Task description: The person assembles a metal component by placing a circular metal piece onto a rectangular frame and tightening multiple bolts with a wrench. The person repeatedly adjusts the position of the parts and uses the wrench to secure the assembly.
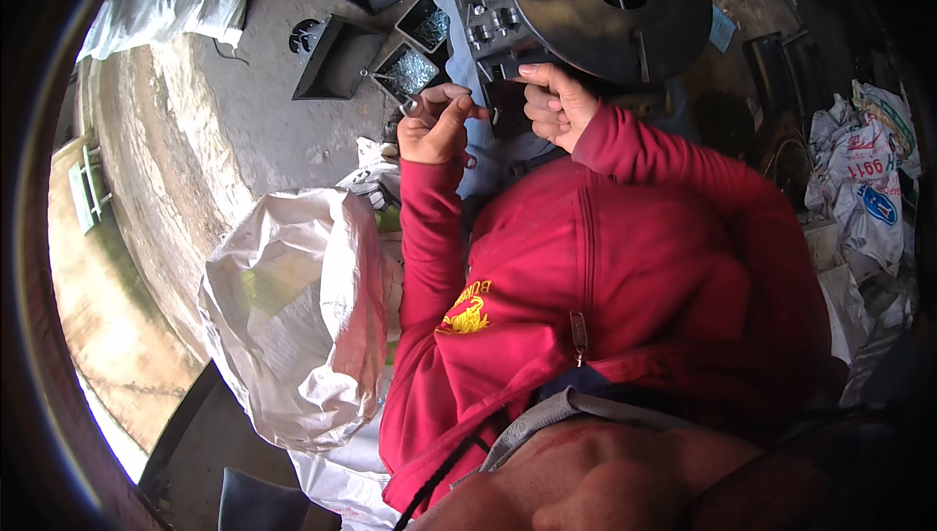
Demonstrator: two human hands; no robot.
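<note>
In front of me is a black machine part with a big round disc (561,4) that has an oval hole, joined to a black block with small shiny metal fittings (495,25). My left hand (437,126) is left of the block, thumb and fingers pinched together. A slim silver metal tool (388,82) sticks out from it toward the left; the part inside the fist is hidden. My right hand (561,106) is at the block's near edge, just under the disc, with curled fingers. One fingertip lies against the black edge; what the fingers hold is hidden.
Two small bins, one near (386,92) and one far (426,47), hold many small silvery screws. Beside them is a black angular tray (337,58). An open white sack (366,306) stands at my left. Crumpled printed sacks (859,199) lie at right.
</note>
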